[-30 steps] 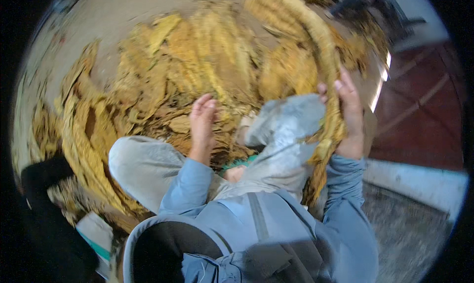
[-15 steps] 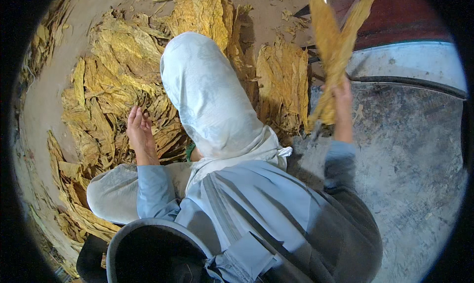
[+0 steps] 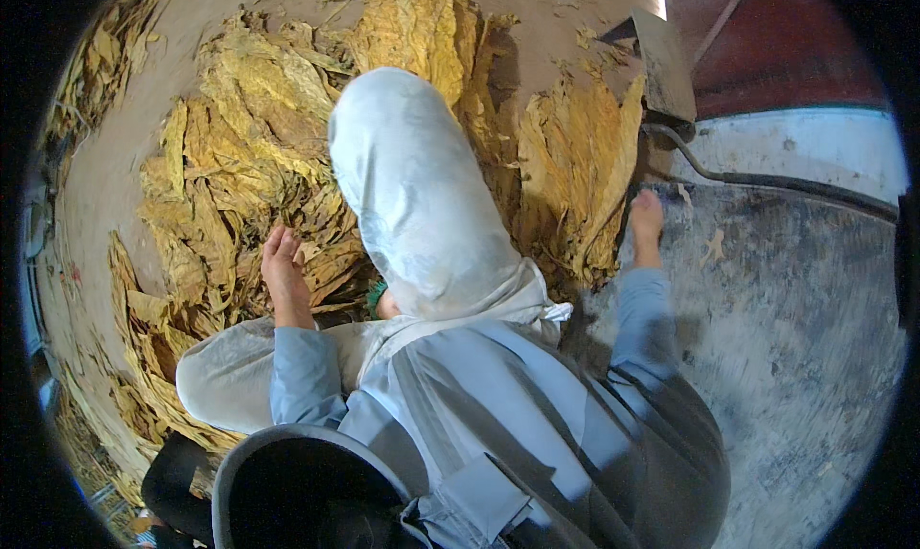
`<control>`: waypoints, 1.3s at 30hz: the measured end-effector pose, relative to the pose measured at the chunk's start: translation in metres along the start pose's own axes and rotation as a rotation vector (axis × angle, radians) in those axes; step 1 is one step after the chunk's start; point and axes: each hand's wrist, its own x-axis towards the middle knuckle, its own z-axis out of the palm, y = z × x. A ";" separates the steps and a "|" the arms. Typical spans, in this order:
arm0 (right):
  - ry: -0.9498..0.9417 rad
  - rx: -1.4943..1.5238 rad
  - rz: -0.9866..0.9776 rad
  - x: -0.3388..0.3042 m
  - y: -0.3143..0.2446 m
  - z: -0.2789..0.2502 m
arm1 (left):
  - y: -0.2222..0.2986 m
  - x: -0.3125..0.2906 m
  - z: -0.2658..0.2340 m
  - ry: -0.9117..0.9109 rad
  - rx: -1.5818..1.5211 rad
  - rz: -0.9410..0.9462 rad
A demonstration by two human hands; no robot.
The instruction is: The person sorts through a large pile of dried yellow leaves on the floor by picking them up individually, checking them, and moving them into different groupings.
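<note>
My left hand [image 3: 286,271] hovers beside a broad heap of dried yellow-brown leaves [image 3: 249,99], left of my raised knee. Its fingers are loosely bent and a little apart, with nothing seen in them. Right of the knee lies a flatter stack of the same leaves [image 3: 570,156], with one long leaf [image 3: 621,185] along its right edge. My right hand [image 3: 647,218] is just off the lower right side of that stack. No leaf shows in it; motion blur and the angle hide its fingers.
My knee in pale cloth [image 3: 412,175] stands between the leaf piles. A grey metal piece [image 3: 666,75] with a dark bent bar [image 3: 767,178] borders the right stack. More leaves [image 3: 158,386] lie at lower left. A dark round opening with a grey rim [image 3: 230,463] fills the bottom.
My right hand has lowered the forked bunch of leaves onto the right stack and let go, drawing back slightly. My left hand stays by the heap. The view has shifted slightly.
</note>
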 end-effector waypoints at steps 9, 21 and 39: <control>-0.310 0.902 -0.681 -0.122 -0.416 -0.044 | 0.017 0.006 -0.021 0.259 -0.077 0.143; -0.553 -0.256 -0.990 -0.204 -0.499 0.302 | 0.031 -0.002 -0.032 0.281 -0.426 0.078; -0.859 0.347 -1.044 -0.239 -0.532 0.180 | 0.044 0.008 -0.032 0.138 -0.577 0.027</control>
